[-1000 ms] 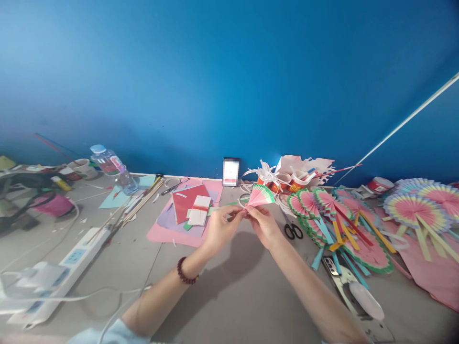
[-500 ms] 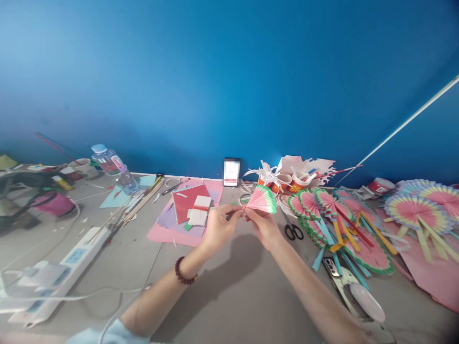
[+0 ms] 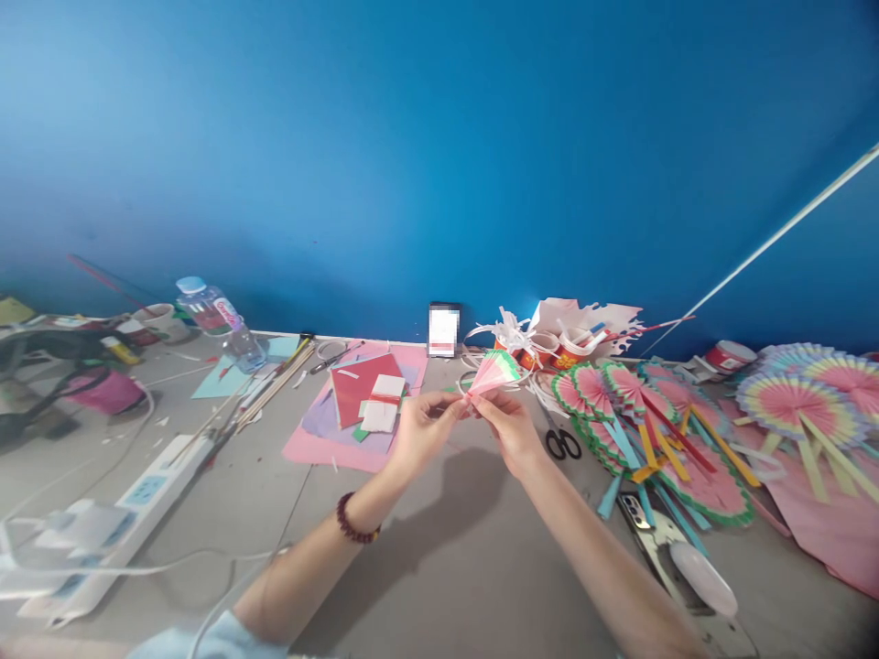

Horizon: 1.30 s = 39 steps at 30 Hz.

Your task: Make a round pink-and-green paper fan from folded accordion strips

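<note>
A small pleated paper fan (image 3: 493, 372), pink with a green and white rim, is held above the grey table (image 3: 439, 567). My left hand (image 3: 420, 434) pinches its narrow base from the left, and a bead bracelet sits on that wrist. My right hand (image 3: 509, 428) pinches the same base from the right, fingers closed. The fan spreads up and to the right from my fingertips. A pile of finished paper fans (image 3: 638, 412) with coloured strip handles lies just right of my hands, and black scissors (image 3: 561, 443) lie beside my right hand.
Pink, red and purple paper sheets (image 3: 357, 403) lie left of my hands. Paper cups (image 3: 549, 348) and a phone (image 3: 442, 329) stand by the blue wall. A water bottle (image 3: 218, 318), sticks (image 3: 267, 389) and a power strip (image 3: 137, 513) are at left; a stapler (image 3: 687, 567) at right.
The fan has tilted upward and looks narrower than half a second ago. Both hands have shifted only slightly and keep their pinch on its base.
</note>
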Each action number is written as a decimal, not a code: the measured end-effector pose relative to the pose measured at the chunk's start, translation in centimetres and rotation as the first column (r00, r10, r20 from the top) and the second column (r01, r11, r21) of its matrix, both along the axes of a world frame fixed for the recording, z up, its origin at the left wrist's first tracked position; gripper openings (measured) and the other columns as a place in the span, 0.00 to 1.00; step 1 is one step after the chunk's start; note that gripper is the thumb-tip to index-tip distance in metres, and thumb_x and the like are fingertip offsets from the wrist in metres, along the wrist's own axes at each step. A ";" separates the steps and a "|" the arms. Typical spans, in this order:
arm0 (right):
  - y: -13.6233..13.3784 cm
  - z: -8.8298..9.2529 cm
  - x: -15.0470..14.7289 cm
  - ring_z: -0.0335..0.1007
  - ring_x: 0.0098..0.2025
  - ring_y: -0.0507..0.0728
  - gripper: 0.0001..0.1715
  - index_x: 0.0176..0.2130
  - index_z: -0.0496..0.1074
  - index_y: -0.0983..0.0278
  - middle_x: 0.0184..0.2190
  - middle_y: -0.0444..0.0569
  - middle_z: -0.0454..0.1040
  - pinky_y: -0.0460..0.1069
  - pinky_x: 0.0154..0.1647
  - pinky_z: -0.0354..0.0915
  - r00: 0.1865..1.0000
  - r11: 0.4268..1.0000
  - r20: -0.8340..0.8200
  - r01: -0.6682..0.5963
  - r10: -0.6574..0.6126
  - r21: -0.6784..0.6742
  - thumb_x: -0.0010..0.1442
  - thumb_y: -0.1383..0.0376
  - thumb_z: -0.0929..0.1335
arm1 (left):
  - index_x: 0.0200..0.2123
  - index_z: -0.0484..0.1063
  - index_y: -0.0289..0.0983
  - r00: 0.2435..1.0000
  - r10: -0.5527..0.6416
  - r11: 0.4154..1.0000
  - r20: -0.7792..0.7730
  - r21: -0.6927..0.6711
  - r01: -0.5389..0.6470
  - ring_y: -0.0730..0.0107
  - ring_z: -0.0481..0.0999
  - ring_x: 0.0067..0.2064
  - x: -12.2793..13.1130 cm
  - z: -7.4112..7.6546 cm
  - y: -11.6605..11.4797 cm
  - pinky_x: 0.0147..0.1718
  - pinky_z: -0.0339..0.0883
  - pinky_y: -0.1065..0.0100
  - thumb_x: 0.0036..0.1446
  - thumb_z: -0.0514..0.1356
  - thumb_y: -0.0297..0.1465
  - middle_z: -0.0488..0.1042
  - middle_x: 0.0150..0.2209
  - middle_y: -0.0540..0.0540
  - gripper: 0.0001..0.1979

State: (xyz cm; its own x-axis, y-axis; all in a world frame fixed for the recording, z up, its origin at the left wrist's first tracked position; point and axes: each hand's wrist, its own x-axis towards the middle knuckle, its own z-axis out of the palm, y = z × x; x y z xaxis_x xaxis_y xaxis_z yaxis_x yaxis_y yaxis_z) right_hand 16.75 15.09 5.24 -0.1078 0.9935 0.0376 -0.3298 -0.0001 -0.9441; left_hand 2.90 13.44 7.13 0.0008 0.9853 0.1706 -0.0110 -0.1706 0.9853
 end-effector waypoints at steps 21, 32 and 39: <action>0.2 -0.6 0.1 0.62 0.26 0.51 0.11 0.25 0.75 0.62 0.23 0.43 0.72 0.48 0.32 0.57 1.000 0.999 -0.025 0.018 -0.019 -0.041 0.45 0.57 0.74 | 0.26 0.77 0.33 0.997 -0.023 1.000 -0.068 -0.016 0.022 0.68 0.74 0.26 0.3 -0.6 0.2 0.23 0.67 0.72 0.49 0.62 0.40 0.78 0.26 0.44 0.15; 0.3 -0.1 0.8 0.63 0.26 0.53 0.15 0.27 0.77 0.64 0.24 0.46 0.74 0.50 0.30 0.56 0.992 0.995 0.097 -0.075 0.080 -0.061 0.45 0.54 0.74 | 0.25 0.76 0.33 0.992 -0.070 0.997 -0.100 0.024 0.073 0.70 0.72 0.26 0.1 -0.8 0.4 0.25 0.64 0.73 0.52 0.60 0.41 0.76 0.24 0.45 0.16; 0.2 0.1 0.7 0.63 0.27 0.51 0.14 0.30 0.78 0.63 0.25 0.46 0.74 0.49 0.32 0.58 0.996 0.995 0.012 -0.093 0.093 -0.031 0.47 0.55 0.73 | 0.26 0.77 0.32 0.996 -0.062 0.998 -0.056 -0.033 0.061 0.73 0.69 0.24 -0.1 -0.5 0.4 0.23 0.62 0.73 0.51 0.60 0.43 0.75 0.24 0.46 0.18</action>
